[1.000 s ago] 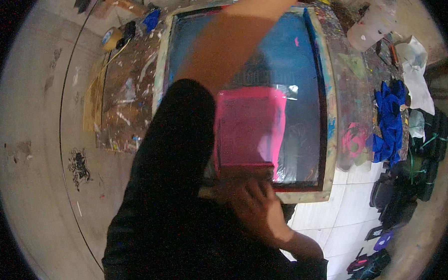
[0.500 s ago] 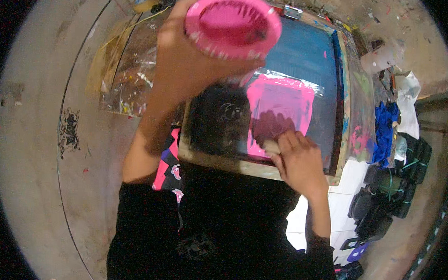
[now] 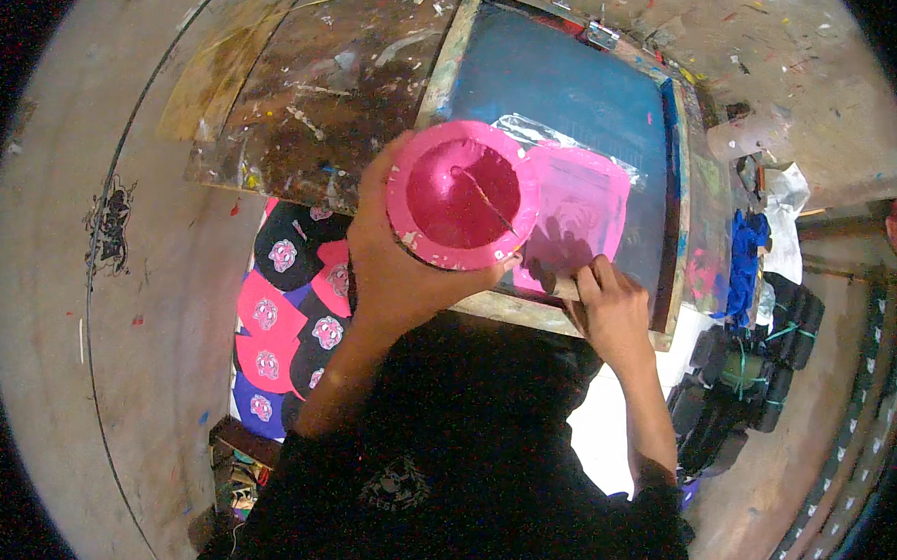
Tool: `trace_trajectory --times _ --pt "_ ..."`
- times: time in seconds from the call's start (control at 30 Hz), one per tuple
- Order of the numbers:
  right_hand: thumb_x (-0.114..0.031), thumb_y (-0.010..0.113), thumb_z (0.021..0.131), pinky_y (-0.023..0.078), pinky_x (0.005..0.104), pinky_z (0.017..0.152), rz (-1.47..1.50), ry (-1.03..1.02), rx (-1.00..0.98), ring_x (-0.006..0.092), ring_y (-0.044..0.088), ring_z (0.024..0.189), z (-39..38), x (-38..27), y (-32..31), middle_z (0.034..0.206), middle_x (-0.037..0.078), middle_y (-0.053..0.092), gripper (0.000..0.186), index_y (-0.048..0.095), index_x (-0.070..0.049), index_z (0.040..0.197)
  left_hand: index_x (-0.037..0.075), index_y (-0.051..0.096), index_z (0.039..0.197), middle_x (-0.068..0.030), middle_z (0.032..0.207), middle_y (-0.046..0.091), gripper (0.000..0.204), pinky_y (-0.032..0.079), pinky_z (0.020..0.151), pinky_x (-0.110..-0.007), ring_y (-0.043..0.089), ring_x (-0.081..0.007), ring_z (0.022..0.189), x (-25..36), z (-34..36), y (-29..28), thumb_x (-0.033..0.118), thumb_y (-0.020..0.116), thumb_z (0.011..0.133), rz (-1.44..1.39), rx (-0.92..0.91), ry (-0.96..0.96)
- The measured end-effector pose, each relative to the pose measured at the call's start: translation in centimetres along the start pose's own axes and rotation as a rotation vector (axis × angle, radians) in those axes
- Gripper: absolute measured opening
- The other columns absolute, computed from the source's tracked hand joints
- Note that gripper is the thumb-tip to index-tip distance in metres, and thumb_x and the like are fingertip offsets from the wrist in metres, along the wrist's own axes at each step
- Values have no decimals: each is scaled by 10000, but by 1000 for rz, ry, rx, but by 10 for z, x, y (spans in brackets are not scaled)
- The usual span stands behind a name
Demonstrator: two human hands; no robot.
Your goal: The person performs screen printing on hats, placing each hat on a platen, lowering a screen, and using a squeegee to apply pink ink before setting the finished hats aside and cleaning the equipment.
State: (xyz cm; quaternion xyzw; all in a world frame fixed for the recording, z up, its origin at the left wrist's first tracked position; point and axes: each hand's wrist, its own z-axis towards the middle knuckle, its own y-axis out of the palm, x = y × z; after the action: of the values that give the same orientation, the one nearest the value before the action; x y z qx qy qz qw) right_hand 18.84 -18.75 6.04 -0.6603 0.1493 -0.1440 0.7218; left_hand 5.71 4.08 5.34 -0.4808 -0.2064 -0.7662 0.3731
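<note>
In front of my chest my left hand grips a pink ink tub, seen from above with pink ink and a thin stick or streak inside. Beyond it lies a wooden-framed printing screen with blue-grey mesh and a pink ink patch near its front. My right hand is closed on a short wooden tool, apparently a squeegee, at the screen's front; its blade is hard to make out in shadow.
A paint-stained board lies left of the screen, with printed pink, black and purple pieces below it. To the right are blue rags, white paper, a translucent container and dark bundled items.
My left arm has drawn back from over the screen's far end, bringing the pink tub down toward me. My right hand keeps its grip at the screen's front. The printed pieces have come into view.
</note>
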Motion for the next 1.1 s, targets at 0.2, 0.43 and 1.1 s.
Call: trace_trajectory --times 0.2,0.43,1.1 --pt "-196 750 716 532 403 631 34 3 -48 268 631 819 -8 -9 -4 919 88 526 322 535 -84 928 -7 403 1357 -139 1259 577 1080 476 982 -359 585 -240 1154 4 -5 13 238 963 467 75 -18 16" --pt "-210 744 768 508 429 606 110 -4 -34 337 617 729 -9 -10 -8 871 117 527 301 536 -47 913 -10 429 1345 -152 1259 569 1023 476 982 -362 585 -253 1155 11 -10 25 235 956 504 92 -4 48" --pt "-42 698 568 515 405 831 136 36 153 297 622 1042 -33 -26 14 1184 108 638 507 636 -60 1070 -24 332 1409 -172 1331 512 1125 438 1040 -409 543 -287 1209 -25 -36 42 239 950 507 41 -29 39"
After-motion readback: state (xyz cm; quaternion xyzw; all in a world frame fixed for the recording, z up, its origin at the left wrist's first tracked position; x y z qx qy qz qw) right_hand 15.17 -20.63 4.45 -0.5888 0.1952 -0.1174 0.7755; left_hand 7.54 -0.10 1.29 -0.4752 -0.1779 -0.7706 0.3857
